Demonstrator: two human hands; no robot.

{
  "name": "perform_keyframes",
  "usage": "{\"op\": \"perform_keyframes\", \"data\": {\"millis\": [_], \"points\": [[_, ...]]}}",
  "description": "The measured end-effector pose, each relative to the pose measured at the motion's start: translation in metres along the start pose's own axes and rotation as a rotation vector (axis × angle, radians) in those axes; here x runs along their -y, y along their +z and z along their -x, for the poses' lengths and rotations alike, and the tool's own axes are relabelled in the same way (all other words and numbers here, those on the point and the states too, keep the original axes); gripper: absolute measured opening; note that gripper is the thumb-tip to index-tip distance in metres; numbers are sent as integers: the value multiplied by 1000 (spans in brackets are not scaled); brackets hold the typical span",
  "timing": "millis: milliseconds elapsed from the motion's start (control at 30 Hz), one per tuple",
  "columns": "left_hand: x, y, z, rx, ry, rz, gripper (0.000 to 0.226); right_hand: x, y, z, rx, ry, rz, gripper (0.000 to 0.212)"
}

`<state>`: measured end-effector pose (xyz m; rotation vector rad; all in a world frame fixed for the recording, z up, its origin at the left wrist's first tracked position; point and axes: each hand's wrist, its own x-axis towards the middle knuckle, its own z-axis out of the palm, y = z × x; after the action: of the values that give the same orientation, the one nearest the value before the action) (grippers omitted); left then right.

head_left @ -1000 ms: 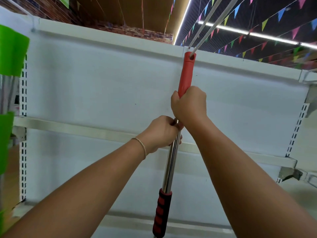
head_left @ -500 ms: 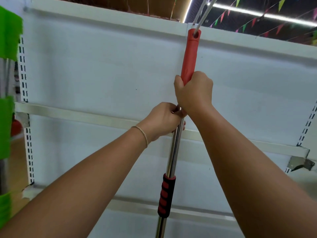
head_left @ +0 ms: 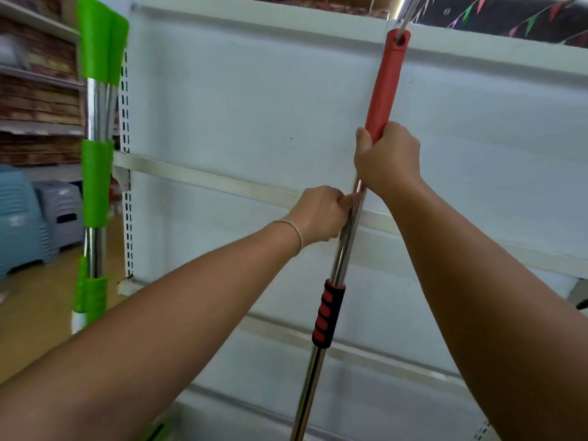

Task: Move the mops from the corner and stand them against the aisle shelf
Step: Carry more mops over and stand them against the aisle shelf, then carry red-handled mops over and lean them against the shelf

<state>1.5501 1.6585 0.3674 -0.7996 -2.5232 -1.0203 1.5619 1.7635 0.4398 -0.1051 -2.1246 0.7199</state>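
Gripping a red-handled mop (head_left: 383, 87) with both hands, the person holds it nearly upright, leaning slightly to the right at the top, in front of the white aisle shelf (head_left: 241, 100). The right hand (head_left: 386, 159) is wrapped around the lower end of the red plastic grip, fingers curled tight around it with the thumb on the left side. Just below, the left hand (head_left: 319, 214) closes on the chrome pole (head_left: 342, 253), its fingers curled round the metal and its fingertips near the heel of the right hand; a thin band (head_left: 297, 233) circles the left wrist. Farther down the pole sits a short black-and-red ribbed sleeve (head_left: 327, 313), and the pole runs on below it out of the bottom of the view, so the mop head is not seen. The top of the red grip reaches about the height of the shelf's upper edge, with thin metal rods rising past it. At the left end of the shelf stand green-handled mops (head_left: 97, 173), upright with chrome poles, close beside the shelf's perforated upright (head_left: 126, 198). Behind them are blue and grey plastic stools (head_left: 28, 218) on the floor.
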Motion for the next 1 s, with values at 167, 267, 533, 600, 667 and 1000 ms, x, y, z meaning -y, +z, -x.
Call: {"op": "perform_keyframes", "data": {"millis": [167,267,533,600,667,1000], "points": [[44,-20,35,-112,90,-526,39,-6,2,20,-18,-6,101,32],[68,-42,57,-127,133,-897,22,-1,9,30,-86,2,252,35],[126,-105,119,-39,105,-1224,29,35,79,119,59,-209,393,65],[142,-127,136,-37,96,-1227,28,59,104,137,142,-223,346,61],[160,-152,156,-43,73,-1231,29,88,130,152,216,-221,348,58],[277,-299,282,-38,-173,-1219,31,274,243,231,394,-453,241,58]]}}
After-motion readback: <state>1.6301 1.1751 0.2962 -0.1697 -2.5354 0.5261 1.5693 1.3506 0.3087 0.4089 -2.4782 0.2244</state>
